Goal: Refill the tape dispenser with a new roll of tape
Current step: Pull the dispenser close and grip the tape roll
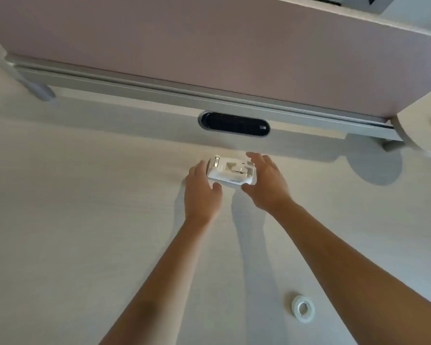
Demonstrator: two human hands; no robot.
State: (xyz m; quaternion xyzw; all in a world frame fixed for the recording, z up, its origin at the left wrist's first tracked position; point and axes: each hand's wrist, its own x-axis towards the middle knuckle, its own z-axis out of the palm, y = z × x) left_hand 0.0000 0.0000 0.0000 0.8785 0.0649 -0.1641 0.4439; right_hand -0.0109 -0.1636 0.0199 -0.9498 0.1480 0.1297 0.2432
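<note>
A white tape dispenser [230,171] lies on the pale desk [85,220], far from me near the back. My left hand [202,192] is at its left end, fingers spread and the thumb near its front edge. My right hand [265,181] is at its right end, fingers apart and curved over the far corner. Whether either hand touches the dispenser I cannot tell; neither has closed on it. A roll of clear tape [303,309] lies flat on the desk close to me, under my right forearm's left side.
A pink-grey partition [209,41] on a grey rail [184,93] runs along the desk's back edge. A black oval cable port [234,124] sits just behind the dispenser. At the right edge stands a round white object [418,125] with something pink on it.
</note>
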